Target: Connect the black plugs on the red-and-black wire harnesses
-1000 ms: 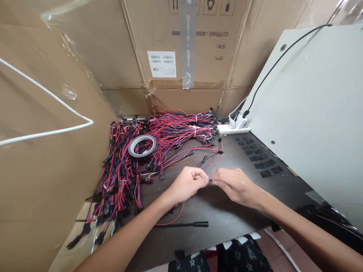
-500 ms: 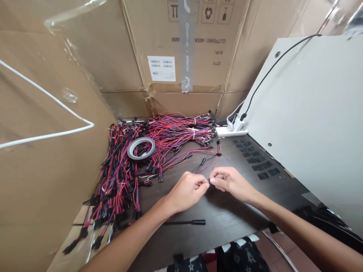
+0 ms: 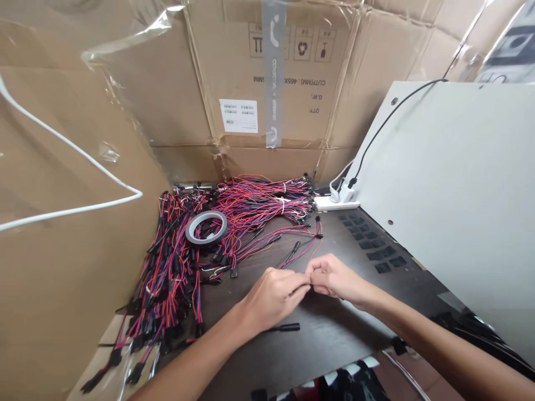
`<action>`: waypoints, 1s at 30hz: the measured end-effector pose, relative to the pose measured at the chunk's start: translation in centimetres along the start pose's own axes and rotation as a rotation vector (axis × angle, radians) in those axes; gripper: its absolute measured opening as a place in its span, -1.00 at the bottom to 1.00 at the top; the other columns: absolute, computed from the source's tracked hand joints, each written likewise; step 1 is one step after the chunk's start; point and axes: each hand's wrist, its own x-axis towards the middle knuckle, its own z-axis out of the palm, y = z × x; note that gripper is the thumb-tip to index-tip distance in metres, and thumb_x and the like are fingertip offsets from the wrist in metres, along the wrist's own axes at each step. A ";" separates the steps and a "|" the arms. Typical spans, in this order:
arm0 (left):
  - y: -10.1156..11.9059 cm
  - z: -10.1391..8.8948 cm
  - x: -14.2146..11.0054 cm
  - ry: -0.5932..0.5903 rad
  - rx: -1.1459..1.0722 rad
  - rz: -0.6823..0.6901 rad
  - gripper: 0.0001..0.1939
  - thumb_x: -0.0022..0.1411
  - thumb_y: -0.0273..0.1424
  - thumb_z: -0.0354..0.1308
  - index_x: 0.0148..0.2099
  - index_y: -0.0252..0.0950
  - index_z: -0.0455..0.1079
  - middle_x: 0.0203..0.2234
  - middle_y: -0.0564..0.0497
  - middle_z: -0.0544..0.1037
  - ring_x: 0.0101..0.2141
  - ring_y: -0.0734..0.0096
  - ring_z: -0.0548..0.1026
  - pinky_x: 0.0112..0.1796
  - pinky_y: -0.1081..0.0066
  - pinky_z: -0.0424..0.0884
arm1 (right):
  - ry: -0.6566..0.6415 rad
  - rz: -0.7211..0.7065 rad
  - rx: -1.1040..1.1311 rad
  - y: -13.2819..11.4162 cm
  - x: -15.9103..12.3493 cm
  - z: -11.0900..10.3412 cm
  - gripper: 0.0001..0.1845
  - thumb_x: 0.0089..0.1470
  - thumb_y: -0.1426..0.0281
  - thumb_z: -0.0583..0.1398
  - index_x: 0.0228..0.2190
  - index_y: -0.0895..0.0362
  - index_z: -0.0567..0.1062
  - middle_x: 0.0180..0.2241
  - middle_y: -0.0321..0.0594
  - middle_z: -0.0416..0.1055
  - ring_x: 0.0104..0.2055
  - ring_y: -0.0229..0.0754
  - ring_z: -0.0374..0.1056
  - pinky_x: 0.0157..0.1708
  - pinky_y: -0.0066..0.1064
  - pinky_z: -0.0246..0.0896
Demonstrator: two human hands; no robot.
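Note:
My left hand [image 3: 278, 295] and my right hand [image 3: 334, 281] meet fingertip to fingertip above the dark table [image 3: 334, 340]. Both are closed in a pinch, and the small thing between them is almost wholly hidden by the fingers. Just beyond the hands, a black cable plug [image 3: 295, 248] lies among thin red and blue wires [image 3: 307, 245], one orange strand running toward my right hand. Another black cable [image 3: 288, 327] with a thick end sticks out from under my left forearm.
Heaps of red and blue wire harnesses [image 3: 259, 203] cover the left and back. A tape roll [image 3: 207, 227] rests on them. Black tape pieces [image 3: 371, 243] stick to the table at right, near a white power strip [image 3: 336, 205]. Cardboard [image 3: 179, 106] and a white panel [image 3: 451, 167] enclose the table.
My fingertips have drawn closer together, and the small black bit visible between them before is now covered. The camera view has tilted slightly upward.

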 end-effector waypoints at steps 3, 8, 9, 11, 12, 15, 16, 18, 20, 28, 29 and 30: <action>-0.1 0.2 -0.1 -0.003 0.036 0.012 -0.80 0.28 -0.50 0.00 -0.31 -0.37 0.45 -0.55 0.00 0.50 -0.56 0.50 0.40 -0.50 0.50 0.20 | 0.038 -0.077 -0.164 0.2 0.0 -0.1 -0.84 -0.08 0.41 0.07 -0.60 0.19 0.37 -0.74 -0.40 0.14 -0.67 -0.39 -0.03 -0.65 -0.53 -0.18; 0.6 -0.3 0.4 -0.051 -0.111 -0.176 -0.73 0.26 -0.50 -0.02 -0.44 -0.38 0.43 -0.69 0.11 0.30 -0.63 0.59 0.17 -0.53 0.50 0.07 | 0.124 -0.292 -0.437 -0.1 -0.9 -0.5 -0.79 0.09 0.40 0.04 -0.26 0.18 0.41 -0.66 -0.40 0.23 -0.60 -0.31 0.11 -0.57 -0.51 -0.02; 0.8 -0.5 0.7 -0.078 -0.175 -0.256 -0.73 0.24 -0.49 -0.01 -0.47 -0.38 0.42 -0.71 0.13 0.22 -0.64 0.61 0.11 -0.55 0.51 0.03 | 0.120 -0.329 -0.464 -0.2 -1.2 -0.6 -0.79 0.12 0.41 0.02 -0.23 0.17 0.38 -0.65 -0.41 0.24 -0.60 -0.31 0.13 -0.56 -0.50 -0.01; 1.1 -0.9 1.1 -0.125 -0.336 -0.432 -0.75 0.18 -0.46 0.03 -0.53 -0.38 0.40 -0.72 0.16 0.11 -0.63 0.62 0.03 -0.57 0.51 -0.04 | 0.096 -0.429 -0.541 -0.2 -1.8 -0.9 -0.81 0.17 0.43 -0.02 -0.22 0.15 0.34 -0.60 -0.38 0.28 -0.57 -0.30 0.17 -0.53 -0.48 0.03; 1.2 -1.1 1.4 -0.139 -0.434 -0.515 -0.76 0.14 -0.45 0.06 -0.55 -0.38 0.37 -0.72 0.17 0.08 -0.63 0.63 0.01 -0.58 0.52 -0.07 | 0.086 -0.493 -0.590 -0.2 -2.1 -1.0 -0.82 0.18 0.45 -0.04 -0.24 0.14 0.33 -0.56 -0.34 0.31 -0.54 -0.29 0.19 -0.50 -0.47 0.05; 1.3 -1.3 1.7 -0.154 -0.766 -0.734 -0.78 0.04 -0.36 0.13 -0.57 -0.37 0.31 -0.75 0.20 0.05 -0.67 0.66 -0.03 -0.62 0.52 -0.14 | 0.033 -0.674 -0.738 -0.2 -2.8 -1.3 -0.80 0.18 0.51 -0.05 -0.22 0.13 0.32 -0.43 -0.23 0.37 -0.45 -0.26 0.23 -0.43 -0.43 0.11; 1.3 -1.4 1.8 -0.165 -0.871 -0.801 -0.78 0.00 -0.33 0.16 -0.56 -0.37 0.30 -0.76 0.22 0.05 -0.69 0.67 -0.06 -0.63 0.52 -0.17 | 0.013 -0.715 -0.793 -0.1 -2.9 -1.4 -0.78 0.16 0.53 -0.05 -0.19 0.13 0.32 -0.39 -0.21 0.38 -0.42 -0.25 0.24 -0.41 -0.43 0.12; 1.3 -1.5 1.9 -0.196 -1.052 -0.919 -0.78 -0.07 -0.31 0.22 -0.53 -0.36 0.31 -0.79 0.25 0.03 -0.72 0.70 -0.11 -0.66 0.52 -0.21 | 0.000 -0.776 -0.940 0.1 -2.9 -1.4 -0.75 0.14 0.55 -0.03 -0.15 0.14 0.32 -0.34 -0.17 0.38 -0.41 -0.24 0.26 -0.43 -0.42 0.11; 1.3 -1.7 1.9 -0.228 -1.184 -0.989 -0.79 -0.12 -0.34 0.25 -0.51 -0.36 0.33 -0.80 0.28 -0.01 -0.72 0.72 -0.15 -0.66 0.54 -0.24 | 0.048 -0.838 -1.118 0.6 -2.8 -1.3 -0.79 0.17 0.53 -0.03 -0.19 0.17 0.34 -0.36 -0.16 0.38 -0.45 -0.24 0.25 -0.50 -0.42 0.05; 1.2 -1.8 1.8 -0.238 -1.288 -1.027 -0.77 -0.07 -0.32 0.27 -0.48 -0.39 0.35 -0.80 0.29 -0.05 -0.71 0.73 -0.17 -0.65 0.55 -0.28 | 0.162 -1.002 -1.217 2.0 -2.3 -1.5 -0.68 0.22 0.59 -0.11 -0.35 0.17 0.39 -0.50 -0.22 0.40 -0.55 -0.29 0.22 -0.55 -0.40 -0.10; 1.2 -1.7 1.8 -0.228 -1.273 -1.020 -0.77 -0.06 -0.31 0.26 -0.47 -0.39 0.36 -0.79 0.29 -0.05 -0.71 0.73 -0.17 -0.66 0.55 -0.28 | 0.168 -0.945 -1.164 2.0 -2.3 -1.5 -0.70 0.23 0.56 -0.11 -0.36 0.17 0.38 -0.49 -0.22 0.41 -0.54 -0.30 0.23 -0.54 -0.41 -0.08; 1.2 -1.6 1.8 -0.217 -1.253 -1.011 -0.77 -0.06 -0.30 0.25 -0.47 -0.40 0.37 -0.79 0.28 -0.04 -0.71 0.73 -0.16 -0.66 0.55 -0.27 | 0.170 -0.877 -1.096 2.0 -2.3 -1.4 -0.71 0.24 0.53 -0.10 -0.36 0.17 0.38 -0.49 -0.23 0.41 -0.53 -0.30 0.24 -0.52 -0.42 -0.06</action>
